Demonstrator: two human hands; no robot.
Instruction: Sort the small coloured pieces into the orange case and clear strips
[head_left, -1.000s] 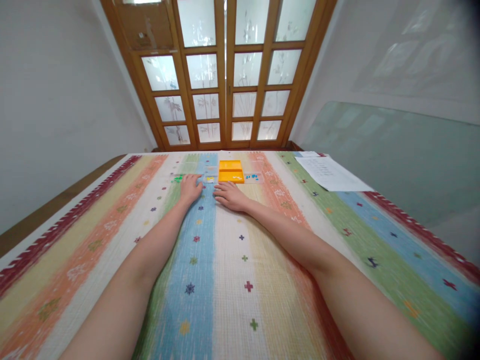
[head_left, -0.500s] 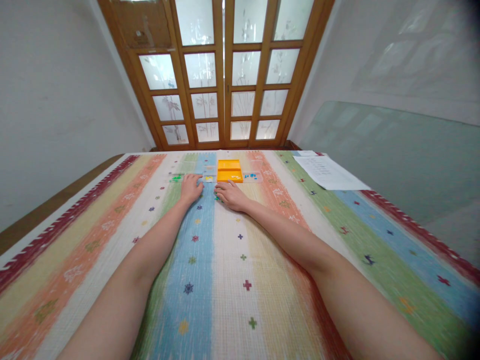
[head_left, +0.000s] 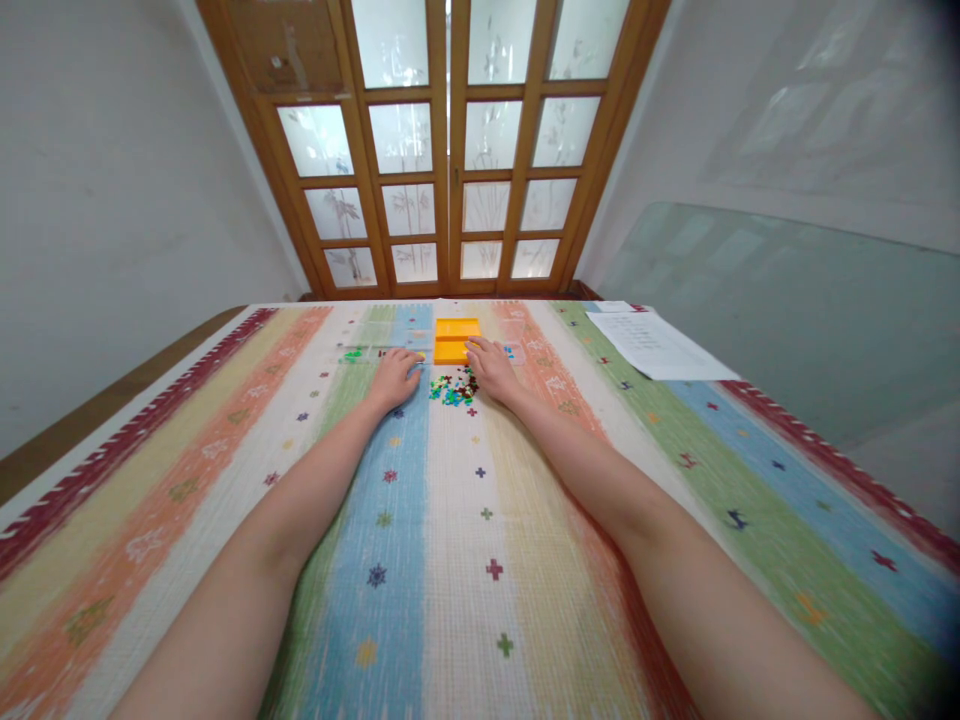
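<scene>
My left hand (head_left: 396,380) rests at the near edge of a clear compartment box (head_left: 364,338), its fingers loosely curved and the thumb apart from them. My right hand (head_left: 495,371) is at the right side of an open orange box (head_left: 456,326), with bent fingers drawn in over its near right corner; whatever they hold is too small to make out. Between the hands, on the cloth, lies a pile of tiny mixed pieces (head_left: 452,388), green, blue, yellow and dark red. Green pieces (head_left: 352,355) sit in the left clear box. Blue pieces (head_left: 509,352) show partly behind my right hand.
A striped tablecloth (head_left: 465,560) covers the table. Printed paper sheets (head_left: 651,343) lie at the right. Beyond the far table edge stand wooden doors with glass panes (head_left: 448,230); a pale glass-like panel (head_left: 787,320) leans along the right wall.
My right hand has moved right and slightly up, from over the pile to the orange box, uncovering the pieces. My left hand has shifted slightly right, and dark pieces now show in the left clear box.
</scene>
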